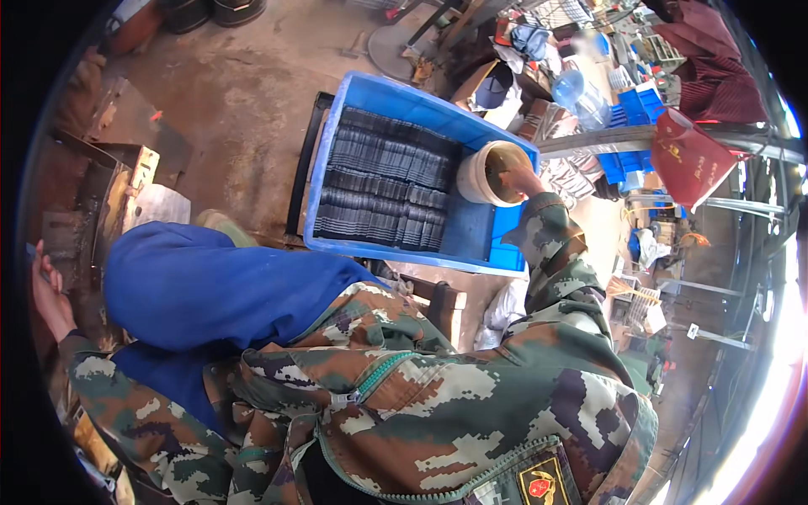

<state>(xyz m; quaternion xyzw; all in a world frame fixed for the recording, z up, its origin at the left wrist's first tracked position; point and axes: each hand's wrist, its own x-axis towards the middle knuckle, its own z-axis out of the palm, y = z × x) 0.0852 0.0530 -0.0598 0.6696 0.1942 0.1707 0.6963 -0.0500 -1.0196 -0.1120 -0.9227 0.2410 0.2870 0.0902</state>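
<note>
My right hand (pixel 520 178) reaches over the rim of a white plastic bucket (pixel 478 178), its fingers closed together inside. Whatever they pinch is hidden. The bucket stands in the right part of a large blue plastic crate (pixel 391 87). Beside it in the crate, dark flat metal-looking pieces (pixel 387 181) are stacked tightly in several rows. Far to the left, at the dark rim of the picture, my left hand (pixel 52 295) has its fingers curled next to dark metal equipment (pixel 67 231). What it grips there is too dim to make out.
My blue-covered leg (pixel 202 282) lies between the left-hand equipment and the crate. A wooden block (pixel 145 168) stands by that equipment. Beyond the crate are a round metal base (pixel 396 52), a clear water jug (pixel 581 94) and blue baskets (pixel 635 109). A red pennant (pixel 690 158) hangs from a pole.
</note>
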